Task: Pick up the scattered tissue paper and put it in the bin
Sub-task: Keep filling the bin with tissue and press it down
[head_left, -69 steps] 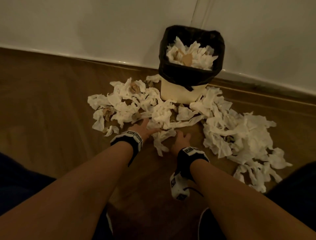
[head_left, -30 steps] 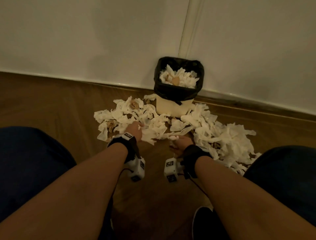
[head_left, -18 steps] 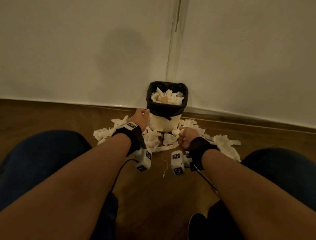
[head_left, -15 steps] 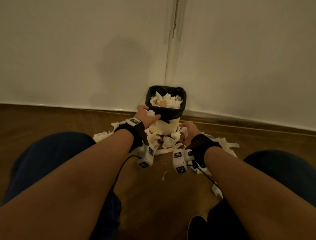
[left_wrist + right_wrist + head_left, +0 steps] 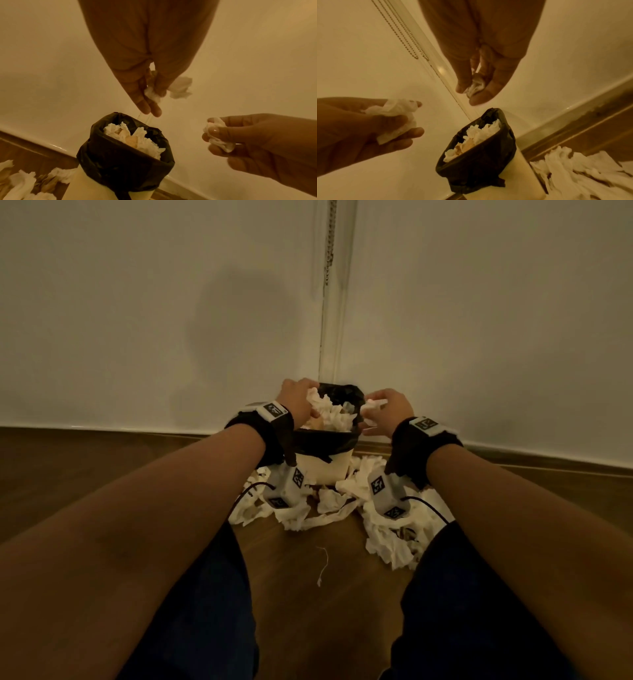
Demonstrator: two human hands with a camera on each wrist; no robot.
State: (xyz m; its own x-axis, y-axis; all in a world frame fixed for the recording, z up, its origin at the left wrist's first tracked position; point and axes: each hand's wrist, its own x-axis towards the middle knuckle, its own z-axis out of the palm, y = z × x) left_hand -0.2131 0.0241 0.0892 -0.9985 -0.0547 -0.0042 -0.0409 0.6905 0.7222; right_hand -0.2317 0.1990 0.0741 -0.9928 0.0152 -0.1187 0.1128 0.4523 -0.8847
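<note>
Both hands have risen from the floor pile and now hang over the bin, each carrying a wad. On the left, loose tissue paper (image 5: pixel 253 508) lies on the wooden floor (image 5: pixel 308 594) beside the bin's base. Next, the left hand (image 5: pixel 295 402) hovers at the left rim, its fingers (image 5: pixel 137 97) curled round a crumpled wad of tissue (image 5: pixel 180 88), part of it poking out past the knuckles. Between the hands stands the bin (image 5: pixel 325 463), lined with a black bag (image 5: pixel 325 440) and heaped nearly to the top with white tissue. At the right rim, the right hand (image 5: pixel 390 409) pinches a smaller wad (image 5: pixel 476 85) between thumb and fingertips. Neither wad has been let go yet. Further right, another drift of tissue paper (image 5: pixel 387 546) sits on the floor, so by my reckoning plenty of gathering remains, and the bin has little room left.
</note>
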